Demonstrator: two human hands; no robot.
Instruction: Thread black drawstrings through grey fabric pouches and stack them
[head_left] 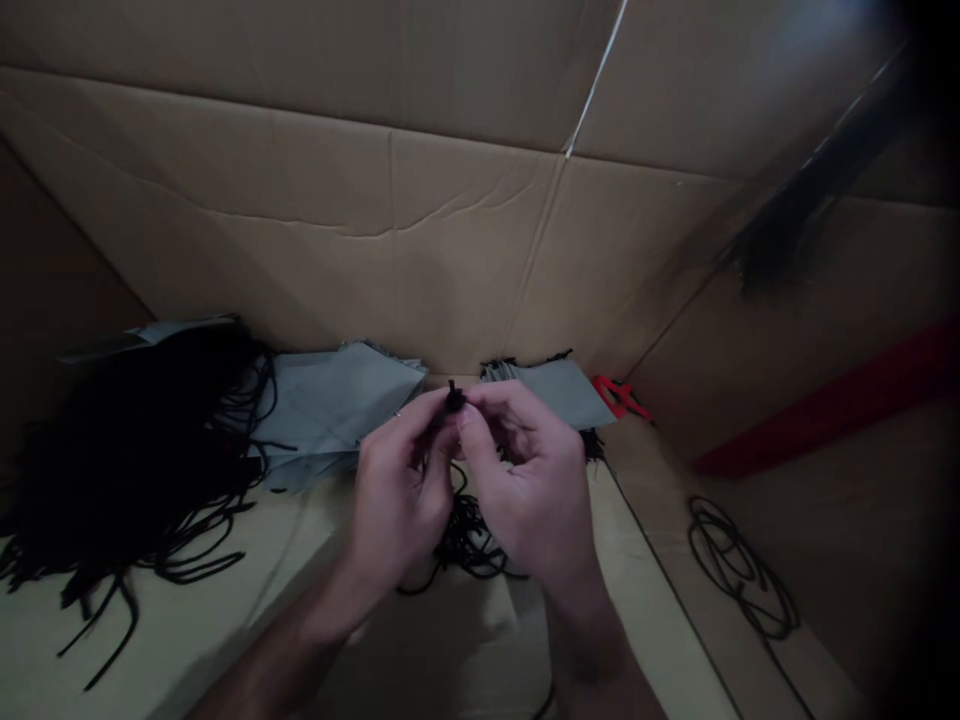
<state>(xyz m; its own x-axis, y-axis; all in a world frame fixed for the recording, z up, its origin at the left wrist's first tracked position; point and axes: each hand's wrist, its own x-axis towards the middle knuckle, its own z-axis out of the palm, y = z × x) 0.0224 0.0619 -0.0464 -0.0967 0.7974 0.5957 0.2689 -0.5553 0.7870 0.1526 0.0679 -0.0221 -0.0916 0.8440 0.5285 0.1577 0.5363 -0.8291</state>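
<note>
My left hand [401,490] and my right hand [525,480] meet in the middle of the view, fingertips pinched together on a small black cord end or knot [454,398]. The rest of that black cord [469,535] hangs in loops below and between my hands. Both hands are closed around it. Grey fabric pieces [330,410] lie just behind my left hand, and another grey fabric piece [559,390] lies behind my right hand.
A big tangle of black cords [127,460] covers the left of the cardboard surface [217,600]. Red scissors [619,397] lie at the back right. A coiled black cord [739,570] rests on the right. Cardboard walls [420,230] enclose the space.
</note>
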